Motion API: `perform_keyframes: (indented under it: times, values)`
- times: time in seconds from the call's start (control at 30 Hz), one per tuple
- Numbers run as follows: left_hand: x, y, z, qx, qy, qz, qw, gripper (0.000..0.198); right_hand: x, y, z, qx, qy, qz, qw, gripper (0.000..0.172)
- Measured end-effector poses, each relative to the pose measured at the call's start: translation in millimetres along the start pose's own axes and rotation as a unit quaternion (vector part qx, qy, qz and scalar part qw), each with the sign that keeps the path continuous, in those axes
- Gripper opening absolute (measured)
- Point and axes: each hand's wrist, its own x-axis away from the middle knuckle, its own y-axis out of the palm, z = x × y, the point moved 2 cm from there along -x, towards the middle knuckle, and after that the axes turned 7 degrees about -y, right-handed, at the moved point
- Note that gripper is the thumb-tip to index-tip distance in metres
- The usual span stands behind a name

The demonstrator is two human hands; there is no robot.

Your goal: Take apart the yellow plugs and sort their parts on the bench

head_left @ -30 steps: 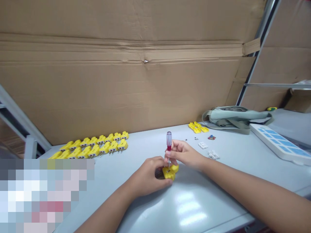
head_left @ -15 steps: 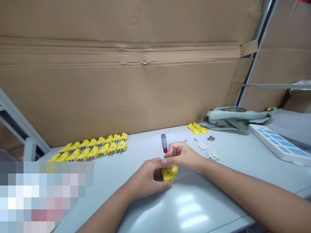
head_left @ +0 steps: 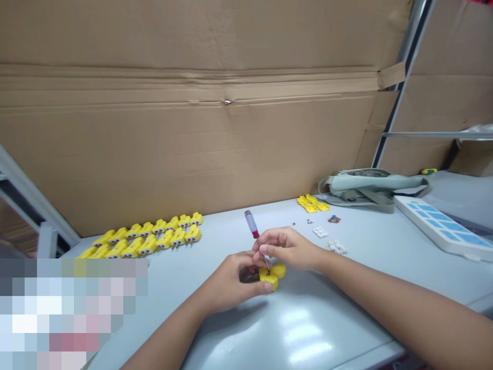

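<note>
One yellow plug (head_left: 274, 281) is in the left hand (head_left: 230, 283), thumb and fingers closed around it, low at the middle of the table (head_left: 227, 231). One screwdriver (head_left: 251, 223) sits pinched in the right hand (head_left: 288, 248), tilted, shaft running down to the plug's top. Off to the left I count two rows of finished-looking plugs (head_left: 147, 244), roughly eight each, front row's end partly blurred out. Right side: two white clusters (head_left: 320, 232), one bag (head_left: 370, 187), one blue-and-white panel (head_left: 442, 226), plus a few tiny dark bits, too small to count.
</note>
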Motion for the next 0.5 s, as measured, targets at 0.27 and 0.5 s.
perform_keyframes:
  times: [0.27, 0.5]
  values:
    - [-6.6, -1.2, -3.4, -0.016, -0.020, 0.068, 0.997, 0.015, -0.7, 0.0, -3.0, 0.014, -0.022, 0.010, 1.000, 0.020]
    - [-3.2, -1.3, 2.3, -0.092, 0.022, 0.064, 0.993, 0.016, -0.7, -4.4, -9.6, 0.076, -0.048, 0.062, 0.994, 0.017]
